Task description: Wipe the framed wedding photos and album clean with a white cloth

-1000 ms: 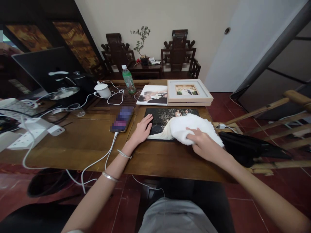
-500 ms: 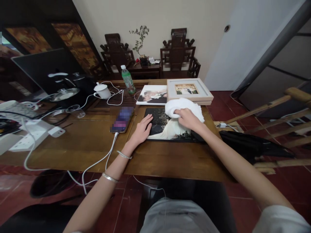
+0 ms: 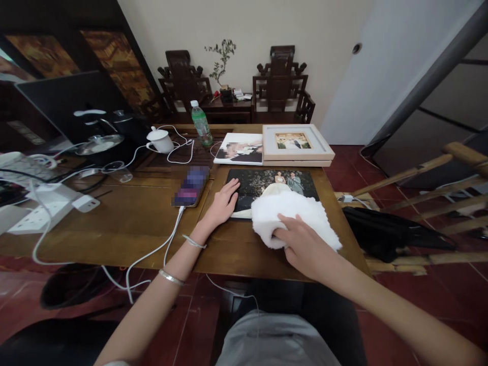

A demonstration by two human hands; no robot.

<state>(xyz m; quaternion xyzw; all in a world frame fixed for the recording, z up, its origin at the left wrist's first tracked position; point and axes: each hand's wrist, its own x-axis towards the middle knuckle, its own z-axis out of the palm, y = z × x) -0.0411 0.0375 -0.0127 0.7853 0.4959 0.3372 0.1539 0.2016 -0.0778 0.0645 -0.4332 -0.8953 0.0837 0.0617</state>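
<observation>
A dark wedding photo panel (image 3: 246, 185) lies flat on the wooden table (image 3: 229, 249) in front of me. Resting on its left edge is my left hand (image 3: 224, 202), fingers stretched out. My right hand (image 3: 301, 244) grips a fluffy white cloth (image 3: 293, 211), its fingers partly tucked into a fold. The cloth covers the lower right of the panel and hangs over its near edge onto the table. Two people in the picture show above the cloth; the panel's lower right corner is hidden.
Behind the panel lie a white-edged photo print (image 3: 239, 150) and stacked light wooden frames (image 3: 295, 145). To the left are a charging phone (image 3: 191, 185), a green-labelled bottle (image 3: 201, 123), a lidded white cup (image 3: 160, 141), a plastic cup (image 3: 121, 172) and a power strip (image 3: 49, 211) with cables.
My right hand has pulled the white cloth from the panel's upper right toward me, past its near edge. The printed couple is now uncovered. My left hand stays in place.
</observation>
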